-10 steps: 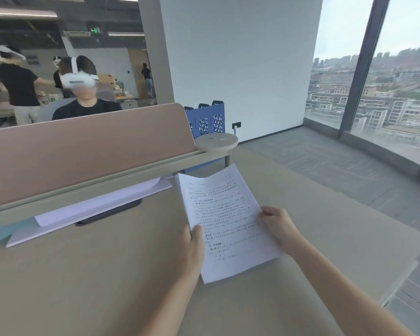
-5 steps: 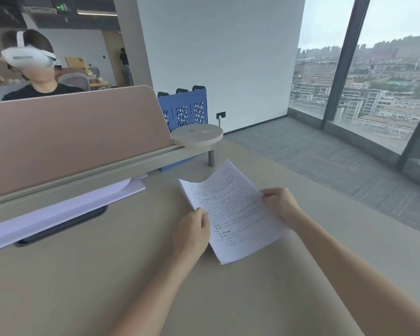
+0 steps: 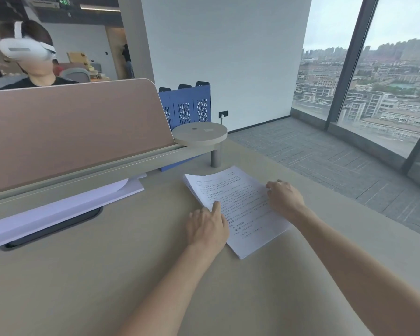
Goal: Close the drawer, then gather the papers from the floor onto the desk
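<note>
A stack of printed white papers point(image 3: 238, 209) lies flat on the beige desk point(image 3: 107, 275), just in front of the round shelf's post. My left hand point(image 3: 207, 227) rests on the stack's left edge, thumb on the top sheet. My right hand point(image 3: 285, 198) lies palm down on the right edge with its fingers spread. Neither hand lifts the stack. No drawer and no paper on the floor are in view.
A pinkish divider panel point(image 3: 70, 129) runs along the desk's back, with a white folded sheet point(image 3: 58, 209) and a dark tray point(image 3: 54, 229) under it. A round shelf point(image 3: 200, 134) stands on a post. A person wearing a headset sits behind the divider. Grey carpet and windows lie to the right.
The papers went from held tilted in both hands to lying flat on the desk. Both hands loosened and now rest on the stack's edges. My view turned slightly right.
</note>
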`<state>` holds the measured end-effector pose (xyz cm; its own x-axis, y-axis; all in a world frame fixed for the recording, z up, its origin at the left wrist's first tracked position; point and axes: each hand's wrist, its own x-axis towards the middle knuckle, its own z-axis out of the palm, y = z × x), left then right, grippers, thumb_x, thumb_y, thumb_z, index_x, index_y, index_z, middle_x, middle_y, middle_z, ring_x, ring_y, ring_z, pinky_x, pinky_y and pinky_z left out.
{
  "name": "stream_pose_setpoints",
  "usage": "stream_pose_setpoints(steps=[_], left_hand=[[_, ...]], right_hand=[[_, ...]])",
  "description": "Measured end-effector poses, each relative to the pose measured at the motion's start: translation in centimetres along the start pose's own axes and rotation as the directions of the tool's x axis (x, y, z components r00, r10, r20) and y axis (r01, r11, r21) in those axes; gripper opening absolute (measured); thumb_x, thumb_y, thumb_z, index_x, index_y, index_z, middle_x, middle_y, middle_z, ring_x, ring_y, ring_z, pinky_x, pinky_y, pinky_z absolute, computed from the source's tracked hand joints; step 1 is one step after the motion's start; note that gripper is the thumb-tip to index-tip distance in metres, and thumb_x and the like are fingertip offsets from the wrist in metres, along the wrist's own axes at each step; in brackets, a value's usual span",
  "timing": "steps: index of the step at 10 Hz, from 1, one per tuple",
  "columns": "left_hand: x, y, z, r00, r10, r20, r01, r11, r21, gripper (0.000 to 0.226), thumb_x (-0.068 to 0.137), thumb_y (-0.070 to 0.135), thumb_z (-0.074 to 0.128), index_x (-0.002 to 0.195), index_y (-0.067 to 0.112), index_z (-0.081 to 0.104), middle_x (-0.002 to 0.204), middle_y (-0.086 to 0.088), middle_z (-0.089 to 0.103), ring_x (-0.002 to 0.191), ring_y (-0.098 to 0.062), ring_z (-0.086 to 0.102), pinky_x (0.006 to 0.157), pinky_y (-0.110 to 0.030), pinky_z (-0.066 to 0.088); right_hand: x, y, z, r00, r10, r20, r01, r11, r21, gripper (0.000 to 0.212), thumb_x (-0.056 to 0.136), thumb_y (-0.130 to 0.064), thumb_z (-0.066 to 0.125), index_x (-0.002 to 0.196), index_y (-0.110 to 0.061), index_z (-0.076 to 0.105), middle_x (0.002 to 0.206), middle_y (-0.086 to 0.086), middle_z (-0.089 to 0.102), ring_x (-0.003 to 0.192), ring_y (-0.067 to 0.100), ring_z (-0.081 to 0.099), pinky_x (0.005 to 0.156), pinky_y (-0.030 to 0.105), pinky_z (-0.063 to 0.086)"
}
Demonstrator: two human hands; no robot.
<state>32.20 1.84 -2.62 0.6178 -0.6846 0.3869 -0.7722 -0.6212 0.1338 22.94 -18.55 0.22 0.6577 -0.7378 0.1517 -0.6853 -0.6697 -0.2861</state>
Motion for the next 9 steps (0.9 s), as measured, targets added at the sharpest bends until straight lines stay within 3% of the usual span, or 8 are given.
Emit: stream_pose_setpoints(steps=[1,2,4,5,7,8,9], left_hand=[[0.2,0.0,0.1,1.0,-0.011,0.018,0.01,0.999,0.038,0.039,0.097,0.03,0.036,0.132,0.018,0.047,0.096,-0.013,0.067,0.092,-0.032,0.062,0.081,-0.041,0.042],[0.1,-0.1,0.0,1.0,-0.017,0.017,0.016,0.999,0.03,0.037,0.096,0.03,0.036,0.129,0.019,0.05,0.094,-0.012,0.067,0.09,-0.032,0.063,0.079,-0.04,0.042],[0.3,-0.6,-0.3,0.999,-0.003,0.039,0.005,0.999,-0.032,0.033,0.098,0.026,0.035,0.125,0.017,0.052,0.094,-0.014,0.068,0.089,-0.035,0.064,0.073,-0.038,0.042],[0.2,-1.0,-0.8,0.999,-0.005,0.054,0.008,0.998,-0.061,0.031,0.098,0.025,0.034,0.123,0.016,0.051,0.094,-0.014,0.068,0.089,-0.035,0.064,0.068,-0.037,0.038],[-1.2,-2.2,-2.3,0.997,0.007,0.078,0.004,0.99,-0.14,0.047,0.096,0.017,0.035,0.143,0.022,0.037,0.085,-0.014,0.068,0.075,-0.033,0.059,0.063,-0.036,0.038],[-1.9,-2.5,-3.8,0.995,-0.043,0.085,0.057,0.983,-0.174,0.042,0.098,0.021,0.035,0.14,0.02,0.04,0.093,-0.013,0.071,0.09,-0.035,0.066,0.073,-0.039,0.045],[-2.9,-2.5,-5.8,0.997,-0.075,0.03,0.08,0.97,-0.23,0.027,0.096,0.02,0.041,0.12,0.017,0.052,0.103,-0.009,0.072,0.098,-0.031,0.066,0.078,-0.036,0.046]], right_hand=[[-0.4,-0.3,0.4,0.999,-0.034,-0.024,0.031,0.991,-0.132,0.024,0.094,-0.008,0.044,0.104,-0.005,0.066,0.096,0.01,0.052,0.103,0.034,0.062,0.074,0.032,0.039],[-0.5,-0.6,0.7,0.998,-0.061,0.003,0.06,0.973,-0.224,0.026,0.09,-0.008,0.046,0.106,-0.007,0.067,0.099,0.01,0.05,0.106,0.032,0.055,0.088,0.037,0.044],[-0.4,-1.1,0.4,0.994,-0.108,0.025,0.109,0.915,-0.387,0.03,0.089,-0.005,0.05,0.111,-0.008,0.07,0.114,0.012,0.058,0.11,0.03,0.056,0.095,0.035,0.044],[-0.5,-1.4,0.2,0.993,-0.119,0.008,0.114,0.92,-0.374,0.03,0.088,-0.005,0.049,0.109,-0.007,0.071,0.113,0.013,0.059,0.11,0.03,0.056,0.094,0.035,0.043],[-2.0,-2.9,-0.8,0.98,-0.172,-0.101,0.138,0.95,-0.28,0.015,0.086,0.0,0.045,0.085,-0.009,0.058,0.108,0.014,0.057,0.103,0.03,0.052,0.084,0.033,0.042],[-2.9,-4.0,-1.8,0.981,-0.162,-0.107,0.134,0.963,-0.234,0.016,0.089,-0.003,0.047,0.085,-0.008,0.062,0.106,0.013,0.057,0.102,0.029,0.051,0.079,0.03,0.036],[-4.0,-5.3,-2.3,0.962,-0.219,-0.162,0.185,0.962,-0.201,0.021,0.095,-0.01,0.048,0.091,-0.006,0.068,0.107,0.011,0.058,0.102,0.028,0.051,0.081,0.031,0.038]])
